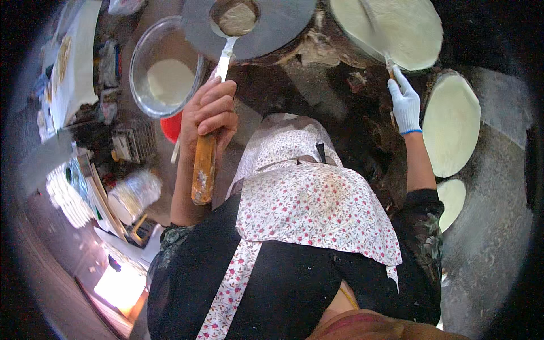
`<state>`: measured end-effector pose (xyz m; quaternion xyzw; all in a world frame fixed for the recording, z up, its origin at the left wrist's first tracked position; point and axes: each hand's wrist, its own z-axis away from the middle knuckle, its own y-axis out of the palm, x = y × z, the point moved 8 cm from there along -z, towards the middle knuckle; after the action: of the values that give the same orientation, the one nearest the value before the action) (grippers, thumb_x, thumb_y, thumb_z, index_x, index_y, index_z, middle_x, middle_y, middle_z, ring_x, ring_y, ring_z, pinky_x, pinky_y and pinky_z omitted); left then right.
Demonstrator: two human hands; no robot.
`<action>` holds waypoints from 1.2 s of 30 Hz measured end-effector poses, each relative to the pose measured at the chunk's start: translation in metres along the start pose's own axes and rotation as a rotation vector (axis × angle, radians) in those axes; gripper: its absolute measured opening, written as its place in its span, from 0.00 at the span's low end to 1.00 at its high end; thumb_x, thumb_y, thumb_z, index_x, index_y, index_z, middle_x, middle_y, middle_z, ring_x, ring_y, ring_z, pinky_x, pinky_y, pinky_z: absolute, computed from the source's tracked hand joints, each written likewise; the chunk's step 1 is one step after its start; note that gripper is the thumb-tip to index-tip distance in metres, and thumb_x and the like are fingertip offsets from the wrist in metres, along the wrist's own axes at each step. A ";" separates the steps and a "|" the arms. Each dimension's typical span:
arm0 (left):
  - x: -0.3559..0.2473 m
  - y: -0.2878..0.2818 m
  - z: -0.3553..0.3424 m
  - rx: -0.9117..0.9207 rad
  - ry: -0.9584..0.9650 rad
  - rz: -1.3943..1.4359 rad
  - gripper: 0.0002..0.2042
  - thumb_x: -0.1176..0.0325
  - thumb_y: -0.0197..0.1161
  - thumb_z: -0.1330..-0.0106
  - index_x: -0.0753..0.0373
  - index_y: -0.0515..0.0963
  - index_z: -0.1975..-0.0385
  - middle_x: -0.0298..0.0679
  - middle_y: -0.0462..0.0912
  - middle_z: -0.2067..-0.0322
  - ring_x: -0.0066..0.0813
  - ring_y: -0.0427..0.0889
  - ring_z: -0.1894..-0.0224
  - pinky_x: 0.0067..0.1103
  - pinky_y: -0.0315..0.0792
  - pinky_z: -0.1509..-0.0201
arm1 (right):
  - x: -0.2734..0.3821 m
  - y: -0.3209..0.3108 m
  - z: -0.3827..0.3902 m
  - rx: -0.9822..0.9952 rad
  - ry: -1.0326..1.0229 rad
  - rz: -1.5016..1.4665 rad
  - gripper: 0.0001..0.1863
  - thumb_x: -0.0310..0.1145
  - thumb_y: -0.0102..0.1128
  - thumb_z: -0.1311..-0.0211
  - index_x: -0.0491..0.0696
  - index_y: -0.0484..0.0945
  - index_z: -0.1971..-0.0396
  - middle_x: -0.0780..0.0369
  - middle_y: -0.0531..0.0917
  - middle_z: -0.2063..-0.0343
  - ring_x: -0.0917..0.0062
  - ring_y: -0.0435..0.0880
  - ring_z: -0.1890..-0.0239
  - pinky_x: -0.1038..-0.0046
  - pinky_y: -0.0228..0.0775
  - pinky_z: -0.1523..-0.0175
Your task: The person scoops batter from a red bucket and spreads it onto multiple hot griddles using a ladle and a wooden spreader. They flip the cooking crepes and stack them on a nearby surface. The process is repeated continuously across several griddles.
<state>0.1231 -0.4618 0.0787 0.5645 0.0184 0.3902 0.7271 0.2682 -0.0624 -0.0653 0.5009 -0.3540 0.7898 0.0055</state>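
Observation:
My left hand (pixel 215 113) is bare and wrapped round the worn wooden handle of a ladle (pixel 238 20). Pale batter sits in the ladle's cup, which hangs over a round grey griddle (pixel 277 37). At the upper right, my right hand (pixel 406 107) wears a white glove with a blue cuff. It grips the short handle of a long-bladed spatula (pixel 375 28), whose blade is blurred. That blade lies across a wide, thin, pale flatbread (pixel 412 34) covering a second round plate. To the left, a clear bowl (pixel 136 73) contains more pale batter.
Two more pale flatbreads (pixel 451 124) lie at the right on a grey surface. Beneath the bowl a red container (pixel 171 127) partly shows. A wire rack (pixel 134 145), a clear plastic-wrapped roll (pixel 135 195) and stacked white items (pixel 67 195) stand farther left.

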 end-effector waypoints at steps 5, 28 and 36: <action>-0.057 -0.013 0.054 0.120 -0.028 -0.005 0.19 0.62 0.38 0.13 0.56 0.63 0.74 0.26 0.62 0.87 0.15 0.62 0.91 0.14 0.67 0.87 | 0.004 0.042 0.035 -0.166 0.058 -0.289 0.25 0.34 0.63 0.23 0.45 0.75 0.30 0.65 0.86 0.45 0.90 0.78 0.66 0.85 0.73 0.61; -0.455 -0.053 0.166 -0.480 0.806 -1.042 0.27 0.64 0.47 0.16 0.51 0.54 0.19 0.27 0.65 0.74 0.11 0.65 0.78 0.11 0.63 0.82 | 0.290 0.443 0.057 0.613 -0.022 0.007 0.33 0.31 0.57 0.26 0.48 0.64 0.22 0.60 0.82 0.40 0.83 0.79 0.55 0.79 0.72 0.48; -0.624 -0.184 0.049 -1.063 0.728 -2.106 0.24 0.67 0.49 0.24 0.59 0.72 0.29 0.65 0.84 0.59 0.65 0.84 0.52 0.50 0.76 0.51 | 0.285 0.583 -0.005 0.778 0.199 0.152 0.31 0.33 0.58 0.28 0.42 0.70 0.27 0.56 0.83 0.39 0.75 0.81 0.41 0.76 0.68 0.34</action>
<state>-0.1872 -0.8789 -0.3158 -0.2327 0.5044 -0.2919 0.7786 -0.0893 -0.5950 -0.1622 0.3590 -0.0626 0.9076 -0.2085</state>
